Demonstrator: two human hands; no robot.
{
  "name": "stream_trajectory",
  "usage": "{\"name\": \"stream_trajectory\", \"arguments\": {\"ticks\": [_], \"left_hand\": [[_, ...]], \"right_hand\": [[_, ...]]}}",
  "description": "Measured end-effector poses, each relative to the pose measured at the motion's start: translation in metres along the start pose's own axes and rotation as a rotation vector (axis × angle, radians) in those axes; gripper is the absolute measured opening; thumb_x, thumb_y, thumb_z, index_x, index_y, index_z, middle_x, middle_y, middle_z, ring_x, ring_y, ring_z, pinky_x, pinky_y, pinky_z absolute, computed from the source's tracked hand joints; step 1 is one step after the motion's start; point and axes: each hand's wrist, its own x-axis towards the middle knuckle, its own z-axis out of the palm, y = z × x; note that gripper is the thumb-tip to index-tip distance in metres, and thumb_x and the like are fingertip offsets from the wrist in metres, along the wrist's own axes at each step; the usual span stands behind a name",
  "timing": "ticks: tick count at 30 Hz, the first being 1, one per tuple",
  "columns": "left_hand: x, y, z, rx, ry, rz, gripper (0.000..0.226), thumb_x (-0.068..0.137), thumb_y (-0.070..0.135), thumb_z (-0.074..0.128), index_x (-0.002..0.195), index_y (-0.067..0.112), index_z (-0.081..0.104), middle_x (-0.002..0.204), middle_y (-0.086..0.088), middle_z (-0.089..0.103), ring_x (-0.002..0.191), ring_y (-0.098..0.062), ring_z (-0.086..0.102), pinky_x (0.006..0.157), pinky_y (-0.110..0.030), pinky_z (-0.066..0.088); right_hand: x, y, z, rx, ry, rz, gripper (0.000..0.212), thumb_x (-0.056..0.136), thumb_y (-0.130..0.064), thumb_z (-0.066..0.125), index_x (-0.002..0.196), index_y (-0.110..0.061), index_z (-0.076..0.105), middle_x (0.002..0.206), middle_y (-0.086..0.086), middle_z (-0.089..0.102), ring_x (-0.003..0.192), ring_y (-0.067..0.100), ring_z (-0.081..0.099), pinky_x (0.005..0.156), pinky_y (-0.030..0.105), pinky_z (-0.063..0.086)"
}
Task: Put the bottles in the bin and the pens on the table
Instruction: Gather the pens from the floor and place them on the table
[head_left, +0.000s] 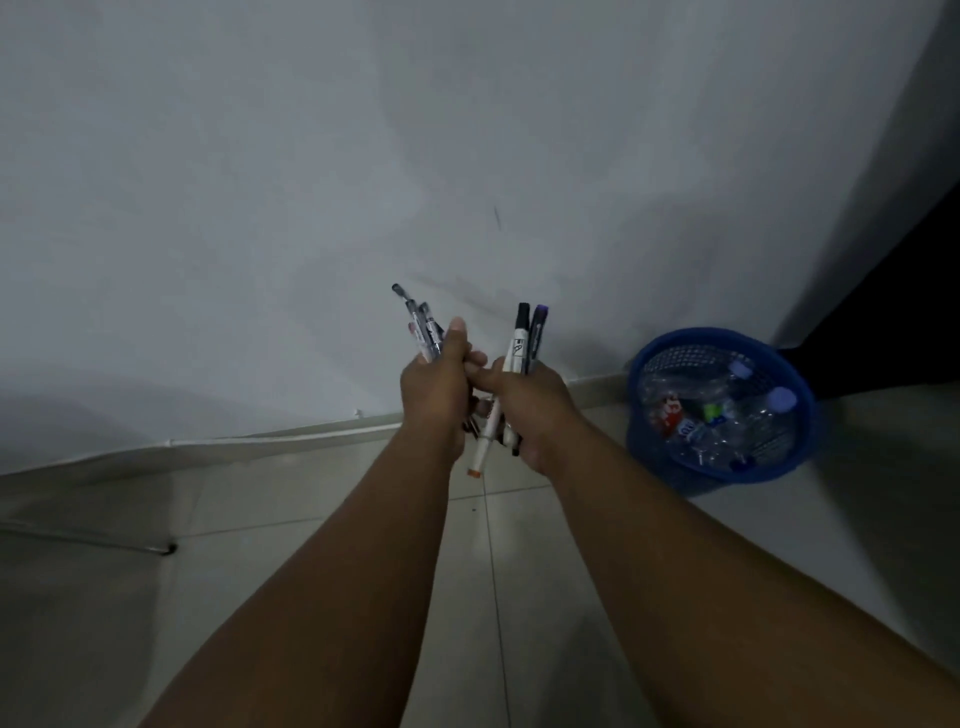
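Left hand (434, 387) clamped on a fan of thin pens (422, 327), right hand (524, 400) on the markers (522, 338), hands touching over the floor. Loose bundles: one may slip out. Bottles (711, 410) already in the blue bin (644, 415), right. Desk not visible.

A dim, bare indoor room, likely in a home. A plain white wall (311, 182) fills most of the view. Below the wall lies a floor (519, 597) of pale glossy tiles, with a light skirting strip (285, 434) where they meet. Against the wall's right end stands a blue mesh plastic basket (649, 441) holding empty clear bottles (727, 415).
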Motion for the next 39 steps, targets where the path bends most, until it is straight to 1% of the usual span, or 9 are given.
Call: {"name": "stream_trajectory", "arguments": {"ticks": [5, 9, 11, 15, 21, 24, 27, 33, 39], "left_hand": [[-0.071, 0.102, -0.001, 0.086, -0.087, -0.010, 0.044, 0.099, 0.052, 0.058, 0.079, 0.013, 0.058, 0.059, 0.001, 0.059, 0.044, -0.014, 0.055, 0.042, -0.026, 0.042], [-0.150, 0.199, -0.013, 0.130, -0.151, 0.001, 0.036, 0.099, 0.046, 0.059, 0.090, 0.012, 0.064, 0.068, -0.008, 0.060, 0.056, -0.021, 0.054, 0.053, -0.032, 0.048], [-0.198, 0.254, -0.016, 0.145, -0.213, 0.003, 0.034, 0.099, 0.044, 0.061, 0.079, 0.016, 0.059, 0.056, 0.001, 0.047, 0.049, -0.015, 0.041, 0.048, -0.026, 0.040], [-0.295, 0.352, 0.000, 0.201, -0.298, 0.021, 0.052, 0.091, 0.054, 0.067, 0.058, 0.024, 0.043, 0.048, 0.003, 0.039, 0.043, -0.013, 0.035, 0.047, -0.025, 0.034], [-0.402, 0.437, 0.054, 0.242, -0.483, 0.110, 0.047, 0.088, 0.056, 0.070, 0.078, 0.010, 0.072, 0.054, 0.002, 0.059, 0.045, -0.012, 0.055, 0.047, -0.025, 0.045], [-0.445, 0.452, 0.082, 0.266, -0.560, 0.160, 0.043, 0.089, 0.053, 0.070, 0.091, 0.011, 0.078, 0.070, -0.002, 0.077, 0.061, -0.017, 0.074, 0.055, -0.029, 0.057], [-0.486, 0.451, 0.110, 0.302, -0.616, 0.198, 0.048, 0.086, 0.055, 0.072, 0.085, 0.008, 0.075, 0.065, -0.004, 0.073, 0.061, -0.022, 0.071, 0.066, -0.039, 0.061], [-0.582, 0.415, 0.189, 0.384, -0.779, 0.275, 0.040, 0.085, 0.063, 0.067, 0.089, 0.026, 0.082, 0.086, -0.007, 0.081, 0.084, -0.025, 0.079, 0.085, -0.054, 0.062], [-0.695, 0.349, 0.297, 0.349, -0.833, 0.196, 0.037, 0.092, 0.045, 0.068, 0.087, 0.010, 0.080, 0.083, -0.017, 0.079, 0.073, -0.023, 0.077, 0.067, -0.039, 0.062]], "right_hand": [[-0.095, -0.102, 0.024, -0.348, -0.006, -0.196, 0.023, 0.080, -0.026, 0.079, 0.076, -0.018, 0.058, 0.073, 0.013, 0.070, 0.065, 0.032, 0.070, 0.066, 0.047, 0.061], [-0.194, -0.193, 0.049, -0.305, 0.003, -0.207, 0.024, 0.089, -0.029, 0.076, 0.086, -0.013, 0.059, 0.074, 0.010, 0.067, 0.060, 0.025, 0.068, 0.059, 0.035, 0.061], [-0.246, -0.237, 0.059, -0.238, 0.059, -0.211, 0.024, 0.092, -0.030, 0.073, 0.087, -0.012, 0.058, 0.074, 0.005, 0.063, 0.059, 0.019, 0.066, 0.051, 0.023, 0.054], [-0.346, -0.317, 0.076, -0.142, 0.260, -0.250, 0.026, 0.093, -0.034, 0.071, 0.090, -0.010, 0.062, 0.072, 0.009, 0.072, 0.053, 0.015, 0.066, 0.047, 0.026, 0.054], [-0.438, -0.395, 0.070, -0.087, 0.545, -0.420, 0.039, 0.092, -0.050, 0.066, 0.088, -0.012, 0.070, 0.075, 0.008, 0.075, 0.071, 0.024, 0.075, 0.065, 0.043, 0.063], [-0.473, -0.421, 0.045, -0.084, 0.627, -0.495, 0.032, 0.093, -0.049, 0.064, 0.086, -0.019, 0.068, 0.075, 0.000, 0.074, 0.070, 0.015, 0.074, 0.064, 0.038, 0.063], [-0.509, -0.439, 0.011, -0.040, 0.676, -0.598, 0.028, 0.095, -0.037, 0.068, 0.074, -0.020, 0.059, 0.065, -0.005, 0.065, 0.058, 0.005, 0.063, 0.054, 0.025, 0.056], [-0.578, -0.460, -0.099, 0.071, 0.809, -0.700, 0.020, 0.093, -0.037, 0.068, 0.079, -0.025, 0.061, 0.069, -0.008, 0.066, 0.063, 0.002, 0.063, 0.060, 0.024, 0.053], [-0.649, -0.464, -0.234, 0.159, 0.976, -0.743, 0.017, 0.094, -0.037, 0.068, 0.085, -0.025, 0.062, 0.072, -0.007, 0.068, 0.063, 0.000, 0.064, 0.058, 0.013, 0.049]]}}
